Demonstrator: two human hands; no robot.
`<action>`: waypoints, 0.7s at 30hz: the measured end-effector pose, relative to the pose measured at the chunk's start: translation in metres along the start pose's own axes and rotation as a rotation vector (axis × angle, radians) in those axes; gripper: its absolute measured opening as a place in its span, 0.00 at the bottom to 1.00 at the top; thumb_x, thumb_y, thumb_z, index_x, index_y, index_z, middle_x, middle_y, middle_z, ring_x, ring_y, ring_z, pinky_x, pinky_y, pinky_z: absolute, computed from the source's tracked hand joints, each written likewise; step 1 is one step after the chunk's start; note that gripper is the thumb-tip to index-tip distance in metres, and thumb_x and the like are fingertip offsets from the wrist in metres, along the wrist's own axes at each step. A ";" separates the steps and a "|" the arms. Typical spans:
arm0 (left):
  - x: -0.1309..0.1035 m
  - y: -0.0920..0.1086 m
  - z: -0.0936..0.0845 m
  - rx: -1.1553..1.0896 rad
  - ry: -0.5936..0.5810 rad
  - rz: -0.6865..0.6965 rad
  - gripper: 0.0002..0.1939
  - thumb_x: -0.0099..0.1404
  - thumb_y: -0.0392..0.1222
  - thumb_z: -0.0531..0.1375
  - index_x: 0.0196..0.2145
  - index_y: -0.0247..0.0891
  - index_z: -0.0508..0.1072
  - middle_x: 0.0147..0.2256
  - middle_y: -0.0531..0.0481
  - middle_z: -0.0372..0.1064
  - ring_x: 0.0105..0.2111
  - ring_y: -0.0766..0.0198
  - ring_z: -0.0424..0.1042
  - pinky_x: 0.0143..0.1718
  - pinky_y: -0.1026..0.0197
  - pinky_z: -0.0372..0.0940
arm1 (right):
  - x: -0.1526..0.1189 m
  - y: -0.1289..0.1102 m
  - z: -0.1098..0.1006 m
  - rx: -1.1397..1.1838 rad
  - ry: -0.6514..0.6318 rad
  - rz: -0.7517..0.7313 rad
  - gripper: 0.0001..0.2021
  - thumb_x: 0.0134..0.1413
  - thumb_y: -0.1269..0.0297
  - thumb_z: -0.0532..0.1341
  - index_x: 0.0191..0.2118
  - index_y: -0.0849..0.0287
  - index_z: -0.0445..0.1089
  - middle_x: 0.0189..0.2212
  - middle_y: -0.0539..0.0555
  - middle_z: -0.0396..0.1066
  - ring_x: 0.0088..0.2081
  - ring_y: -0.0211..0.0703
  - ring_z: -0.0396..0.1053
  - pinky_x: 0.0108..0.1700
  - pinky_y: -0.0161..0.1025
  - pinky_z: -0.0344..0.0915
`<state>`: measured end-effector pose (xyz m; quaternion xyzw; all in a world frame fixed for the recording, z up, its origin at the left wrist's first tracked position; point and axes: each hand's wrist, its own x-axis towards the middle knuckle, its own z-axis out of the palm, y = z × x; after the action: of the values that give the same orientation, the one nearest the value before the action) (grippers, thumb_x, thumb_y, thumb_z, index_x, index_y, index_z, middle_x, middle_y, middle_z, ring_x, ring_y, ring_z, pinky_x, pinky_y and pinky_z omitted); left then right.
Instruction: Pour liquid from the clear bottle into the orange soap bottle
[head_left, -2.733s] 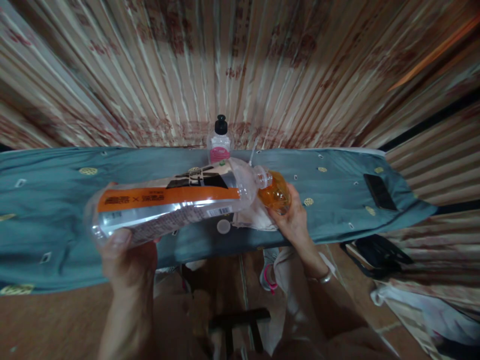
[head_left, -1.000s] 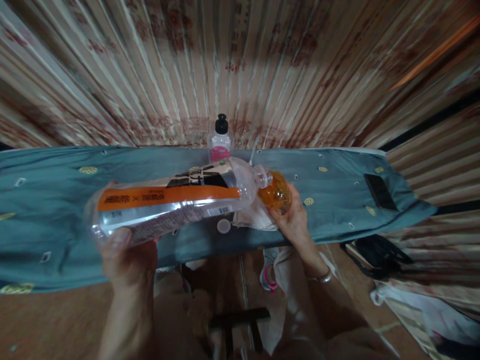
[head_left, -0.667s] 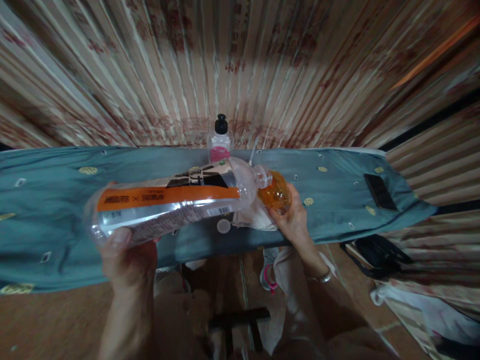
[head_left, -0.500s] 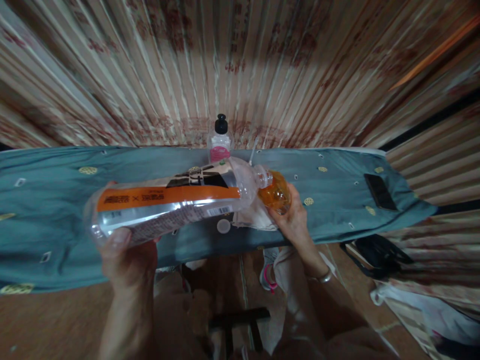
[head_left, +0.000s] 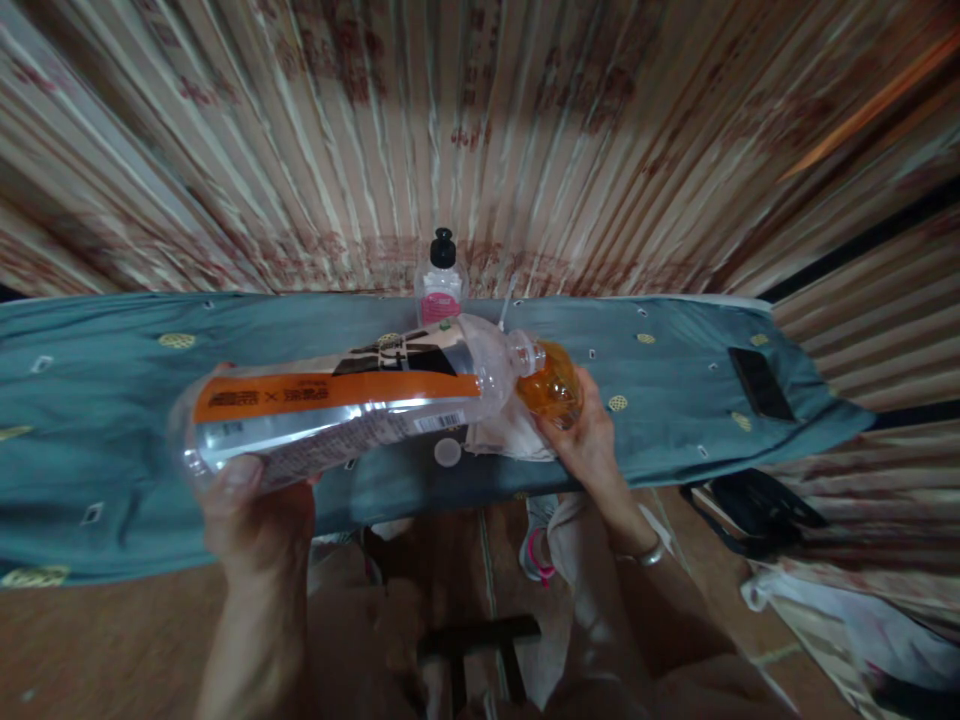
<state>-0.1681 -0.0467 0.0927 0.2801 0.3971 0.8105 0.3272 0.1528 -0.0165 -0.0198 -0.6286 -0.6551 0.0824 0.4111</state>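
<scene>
My left hand [head_left: 259, 515] is closed around the base of a large clear plastic bottle [head_left: 345, 400] with an orange and silver label. The bottle lies nearly level, its open mouth pointing right. At that mouth is a small clear container [head_left: 551, 385] of amber liquid, gripped by my right hand [head_left: 589, 435]; whether the two rims touch I cannot tell. Under the container lies a white cloth [head_left: 514, 435]. A round white cap [head_left: 448, 453] rests on the table just below the bottle's neck.
Behind the large bottle stands a pump bottle [head_left: 441, 280] with a black top and pink label. A dark phone [head_left: 760, 383] lies at the right on the green tablecloth [head_left: 675, 390]. A pleated curtain [head_left: 420, 130] hangs along the back. A black bag [head_left: 754, 510] is at lower right.
</scene>
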 end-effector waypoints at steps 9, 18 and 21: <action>0.000 -0.003 -0.004 0.023 -0.006 0.015 0.32 0.39 0.52 0.74 0.46 0.49 0.82 0.39 0.49 0.76 0.28 0.60 0.69 0.16 0.65 0.57 | 0.000 0.000 0.000 -0.017 0.002 -0.016 0.44 0.55 0.50 0.70 0.73 0.53 0.56 0.65 0.65 0.73 0.64 0.65 0.74 0.64 0.64 0.74; 0.001 -0.002 -0.001 0.026 -0.020 0.026 0.36 0.39 0.51 0.74 0.50 0.51 0.80 0.41 0.49 0.77 0.31 0.57 0.72 0.17 0.65 0.56 | 0.000 0.002 0.000 -0.041 0.000 -0.040 0.44 0.54 0.50 0.70 0.73 0.54 0.57 0.65 0.65 0.73 0.63 0.66 0.75 0.62 0.64 0.76; 0.001 -0.001 0.000 0.025 -0.013 0.028 0.36 0.38 0.53 0.74 0.48 0.48 0.80 0.40 0.48 0.77 0.31 0.58 0.72 0.18 0.65 0.57 | 0.000 0.002 0.000 -0.050 0.014 -0.045 0.44 0.54 0.51 0.70 0.73 0.53 0.57 0.65 0.64 0.74 0.62 0.66 0.76 0.61 0.64 0.77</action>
<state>-0.1687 -0.0453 0.0922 0.2950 0.4011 0.8081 0.3148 0.1541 -0.0161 -0.0208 -0.6242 -0.6681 0.0523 0.4016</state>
